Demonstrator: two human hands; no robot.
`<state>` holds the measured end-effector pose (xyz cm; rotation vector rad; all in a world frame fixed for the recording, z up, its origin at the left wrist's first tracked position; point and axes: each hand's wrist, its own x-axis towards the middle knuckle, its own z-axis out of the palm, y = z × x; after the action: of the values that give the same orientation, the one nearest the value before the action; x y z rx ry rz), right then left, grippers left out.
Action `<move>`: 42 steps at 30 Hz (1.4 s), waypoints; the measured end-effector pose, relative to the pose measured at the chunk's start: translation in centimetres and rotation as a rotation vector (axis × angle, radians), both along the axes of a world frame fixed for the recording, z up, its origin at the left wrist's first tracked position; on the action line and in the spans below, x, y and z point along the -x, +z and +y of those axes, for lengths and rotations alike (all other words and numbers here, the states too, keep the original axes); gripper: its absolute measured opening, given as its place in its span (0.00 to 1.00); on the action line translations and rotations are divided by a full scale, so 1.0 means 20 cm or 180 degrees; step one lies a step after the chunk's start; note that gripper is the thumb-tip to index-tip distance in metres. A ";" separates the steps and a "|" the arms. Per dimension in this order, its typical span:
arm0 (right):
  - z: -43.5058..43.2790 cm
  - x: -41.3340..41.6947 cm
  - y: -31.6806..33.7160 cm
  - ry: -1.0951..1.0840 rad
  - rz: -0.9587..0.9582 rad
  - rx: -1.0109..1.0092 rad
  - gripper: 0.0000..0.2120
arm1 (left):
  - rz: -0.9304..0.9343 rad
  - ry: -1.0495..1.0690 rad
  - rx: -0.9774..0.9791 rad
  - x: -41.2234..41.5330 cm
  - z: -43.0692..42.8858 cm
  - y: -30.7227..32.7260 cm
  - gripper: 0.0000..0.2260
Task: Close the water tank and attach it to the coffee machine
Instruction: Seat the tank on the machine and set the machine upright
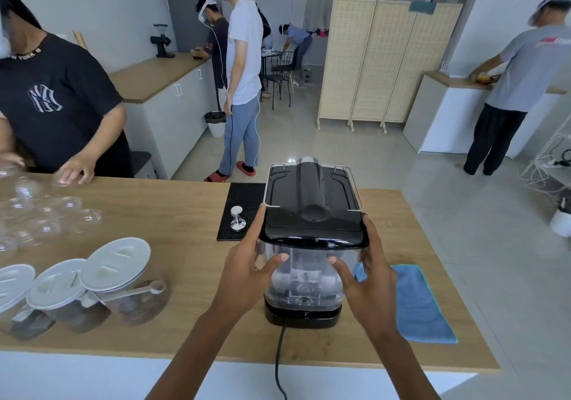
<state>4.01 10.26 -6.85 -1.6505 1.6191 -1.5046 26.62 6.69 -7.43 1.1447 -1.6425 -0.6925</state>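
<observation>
Water tank (304, 276) stands at near end of coffee machine (310, 195), on black base by counter (173, 223) edge, lid (313, 232) already down. Left hand (247, 271) and right hand (367, 271) clasp tank's 2 flanks, thumbs across clear near wall, fingers up by lid rim, likely to steady and seat it squarely (whether fully latched, cannot tell). Tank: transparent plastic, rounded corners. Lid: glossy black. Machine top: matte black, wire rails. Blue cloth (420, 303) lies just right, soft weave.
</observation>
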 end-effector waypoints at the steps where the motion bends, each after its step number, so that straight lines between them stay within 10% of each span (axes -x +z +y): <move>1: 0.00 0.00 0.00 -0.0005 -0.0002 0.0013 0.43 | 0.0006 0.0014 0.0003 0.00 0.00 0.00 0.41; 42: 0.05 0.08 -0.18 -0.0055 0.0598 -0.0087 0.42 | -0.0591 0.0114 0.0245 0.00 0.14 -0.12 0.35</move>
<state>2.41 11.29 -10.47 -1.8138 1.7456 -1.3635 26.53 9.47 -9.78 1.2089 -1.7833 -0.5078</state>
